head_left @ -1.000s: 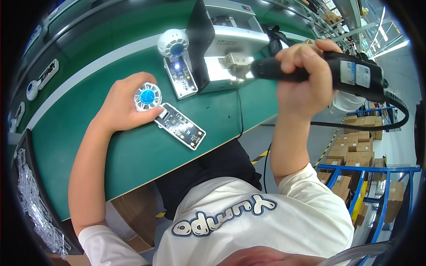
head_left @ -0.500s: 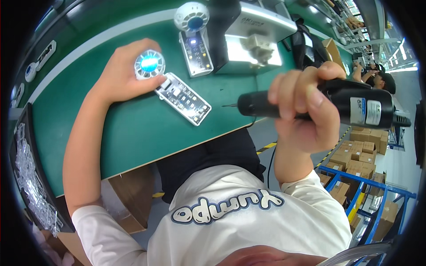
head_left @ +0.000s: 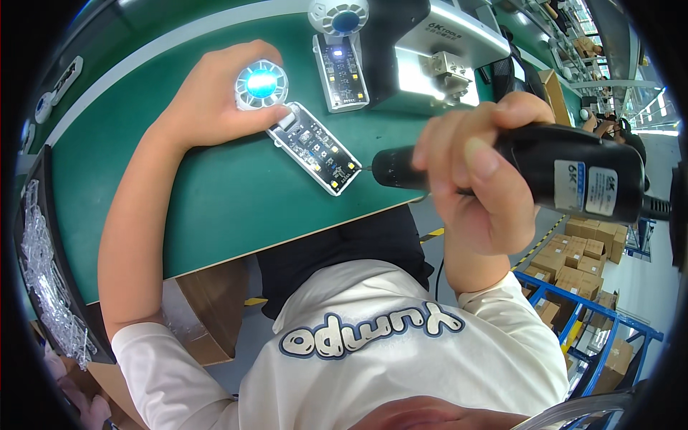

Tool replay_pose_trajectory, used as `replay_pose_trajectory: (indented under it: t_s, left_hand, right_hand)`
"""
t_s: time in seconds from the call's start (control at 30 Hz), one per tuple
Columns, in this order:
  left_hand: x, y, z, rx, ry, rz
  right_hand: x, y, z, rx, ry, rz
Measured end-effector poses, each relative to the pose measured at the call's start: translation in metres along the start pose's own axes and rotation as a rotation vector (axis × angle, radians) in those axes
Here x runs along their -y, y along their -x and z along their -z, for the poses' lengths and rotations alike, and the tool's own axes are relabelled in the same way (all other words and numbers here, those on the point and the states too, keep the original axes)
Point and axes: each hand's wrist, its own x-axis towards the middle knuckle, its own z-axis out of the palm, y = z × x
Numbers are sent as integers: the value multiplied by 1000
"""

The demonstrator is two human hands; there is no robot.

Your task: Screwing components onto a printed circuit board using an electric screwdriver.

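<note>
Two hands at work: left hand [head_left: 208,100] pinning the lit round fan [head_left: 261,84] of an open circuit-board unit [head_left: 315,147], right hand [head_left: 476,179] clenched around a black electric screwdriver [head_left: 530,175].

The bench mat [head_left: 215,208] is deep green with a pale grey strip along its far edge. The small fan [head_left: 261,84] is white, its hub glowing blue. The open handle [head_left: 313,147] is white — its board looks dark, though it is hard to tell. The electric screwdriver [head_left: 545,172] is black with a white-and-blue label.
</note>
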Motion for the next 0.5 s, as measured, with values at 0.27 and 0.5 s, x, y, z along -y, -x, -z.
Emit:
replay_pose_trajectory:
  t_s: [0.27,0.5]
  left_hand:
    - [-4,-6,4,-1,-6,-27]
    - [-6,0,1,-51,5,-39]
  right_hand:
    - [4,-5,-7,37,50,-50]
    - [34,-26,39,-49,-12,201]
